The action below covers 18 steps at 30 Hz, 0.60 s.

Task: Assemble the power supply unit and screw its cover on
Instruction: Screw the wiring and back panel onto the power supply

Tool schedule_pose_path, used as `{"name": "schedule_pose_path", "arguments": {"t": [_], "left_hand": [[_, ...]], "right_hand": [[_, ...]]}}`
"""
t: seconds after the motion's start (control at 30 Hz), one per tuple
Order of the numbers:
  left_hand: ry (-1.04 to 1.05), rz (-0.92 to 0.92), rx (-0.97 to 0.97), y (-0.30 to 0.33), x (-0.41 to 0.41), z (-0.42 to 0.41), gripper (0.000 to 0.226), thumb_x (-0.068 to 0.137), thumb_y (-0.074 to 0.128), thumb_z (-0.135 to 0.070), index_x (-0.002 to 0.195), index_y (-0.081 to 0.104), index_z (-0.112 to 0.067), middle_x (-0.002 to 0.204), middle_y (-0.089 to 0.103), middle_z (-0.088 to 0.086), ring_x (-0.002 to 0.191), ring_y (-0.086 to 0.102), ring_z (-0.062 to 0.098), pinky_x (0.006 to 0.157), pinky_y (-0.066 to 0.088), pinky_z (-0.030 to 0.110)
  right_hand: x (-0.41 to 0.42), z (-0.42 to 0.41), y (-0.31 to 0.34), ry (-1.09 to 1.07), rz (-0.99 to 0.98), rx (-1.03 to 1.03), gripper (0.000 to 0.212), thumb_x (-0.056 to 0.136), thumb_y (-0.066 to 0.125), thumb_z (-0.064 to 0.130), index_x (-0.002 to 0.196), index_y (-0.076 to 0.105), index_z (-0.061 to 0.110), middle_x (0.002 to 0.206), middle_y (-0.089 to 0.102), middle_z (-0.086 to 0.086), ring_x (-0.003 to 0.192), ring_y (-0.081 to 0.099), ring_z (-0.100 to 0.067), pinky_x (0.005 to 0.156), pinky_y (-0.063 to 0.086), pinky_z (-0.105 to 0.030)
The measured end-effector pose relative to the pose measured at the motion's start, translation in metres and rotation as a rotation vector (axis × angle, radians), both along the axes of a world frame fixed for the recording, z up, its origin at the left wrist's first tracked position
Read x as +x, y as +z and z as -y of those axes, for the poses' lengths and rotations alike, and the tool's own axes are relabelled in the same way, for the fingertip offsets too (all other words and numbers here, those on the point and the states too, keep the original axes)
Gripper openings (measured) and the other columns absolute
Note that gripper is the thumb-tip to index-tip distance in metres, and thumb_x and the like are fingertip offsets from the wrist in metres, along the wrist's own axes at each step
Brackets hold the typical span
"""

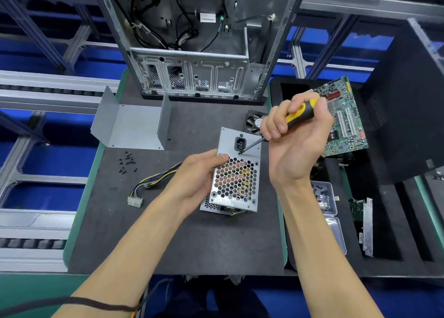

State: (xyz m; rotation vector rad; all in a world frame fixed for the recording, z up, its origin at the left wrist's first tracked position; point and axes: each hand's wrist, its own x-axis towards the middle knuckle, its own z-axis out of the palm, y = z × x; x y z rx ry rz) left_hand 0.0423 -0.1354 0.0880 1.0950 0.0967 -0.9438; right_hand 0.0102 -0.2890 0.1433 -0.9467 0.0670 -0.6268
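The power supply unit (pixel 236 173) stands on end on the dark mat, its honeycomb grille and power socket facing up. My left hand (pixel 194 180) grips its left side, thumb on the top face. My right hand (pixel 295 135) grips a yellow-and-black screwdriver (pixel 298 113). The tip sits on a small black screw (pixel 240 152) just below the socket. The bent grey metal cover (pixel 131 125) lies apart at the upper left. The unit's cable bundle with a white connector (pixel 135 201) trails to the left.
Several loose black screws (pixel 127 164) lie on the mat (pixel 192 240) left of the unit. An open computer case (pixel 192 53) stands behind. A fan (pixel 255 123), a motherboard (pixel 346 118) and clear screw boxes (pixel 324 200) sit to the right in black foam.
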Motion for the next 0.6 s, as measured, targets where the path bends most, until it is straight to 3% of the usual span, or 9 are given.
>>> {"name": "schedule_pose_path", "arguments": {"t": [0.13, 0.3, 0.4, 0.5, 0.6], "left_hand": [[0.009, -0.005, -0.007, 0.001, 0.0, 0.001, 0.028, 0.102, 0.051, -0.006, 0.123, 0.069, -0.001, 0.118, 0.073, 0.018, 0.104, 0.072, 0.026, 0.083, 0.06, 0.032], [0.007, 0.003, -0.012, -0.001, 0.0, 0.001, 0.028, 0.101, 0.052, -0.007, 0.122, 0.07, -0.002, 0.118, 0.073, 0.017, 0.105, 0.072, 0.026, 0.085, 0.06, 0.034], [0.001, 0.006, -0.014, -0.002, 0.001, 0.001, 0.028, 0.101, 0.052, -0.007, 0.122, 0.07, -0.003, 0.119, 0.072, 0.018, 0.108, 0.071, 0.028, 0.089, 0.06, 0.036], [-0.006, 0.012, -0.004, -0.002, 0.0, 0.001, 0.028, 0.101, 0.052, -0.007, 0.122, 0.071, -0.004, 0.12, 0.073, 0.017, 0.112, 0.07, 0.03, 0.09, 0.059, 0.037], [0.01, -0.002, -0.001, -0.003, 0.001, 0.002, 0.028, 0.1, 0.053, -0.007, 0.12, 0.072, -0.004, 0.119, 0.073, 0.018, 0.11, 0.07, 0.031, 0.091, 0.059, 0.039]], "right_hand": [[0.002, -0.002, -0.003, 0.013, -0.017, -0.061, 0.033, 0.106, 0.027, 0.027, 0.081, 0.042, 0.012, 0.058, 0.033, 0.0, 0.051, 0.027, -0.017, 0.053, 0.03, -0.028], [0.007, -0.007, 0.0, 0.092, -0.059, -0.129, 0.039, 0.102, 0.034, 0.042, 0.088, 0.056, 0.013, 0.061, 0.036, 0.0, 0.055, 0.026, -0.02, 0.054, 0.028, -0.032], [0.011, -0.011, 0.003, 0.135, -0.128, -0.204, 0.042, 0.102, 0.036, 0.044, 0.095, 0.063, 0.013, 0.07, 0.046, -0.002, 0.061, 0.037, -0.022, 0.06, 0.034, -0.035], [0.013, -0.017, 0.01, 0.126, -0.143, -0.339, 0.02, 0.1, 0.047, 0.029, 0.099, 0.054, 0.01, 0.085, 0.066, -0.005, 0.072, 0.061, -0.023, 0.069, 0.048, -0.038], [0.015, -0.019, 0.014, 0.11, -0.129, -0.392, 0.017, 0.097, 0.056, 0.019, 0.099, 0.04, 0.014, 0.071, 0.06, 0.0, 0.057, 0.05, -0.018, 0.057, 0.042, -0.025]]}}
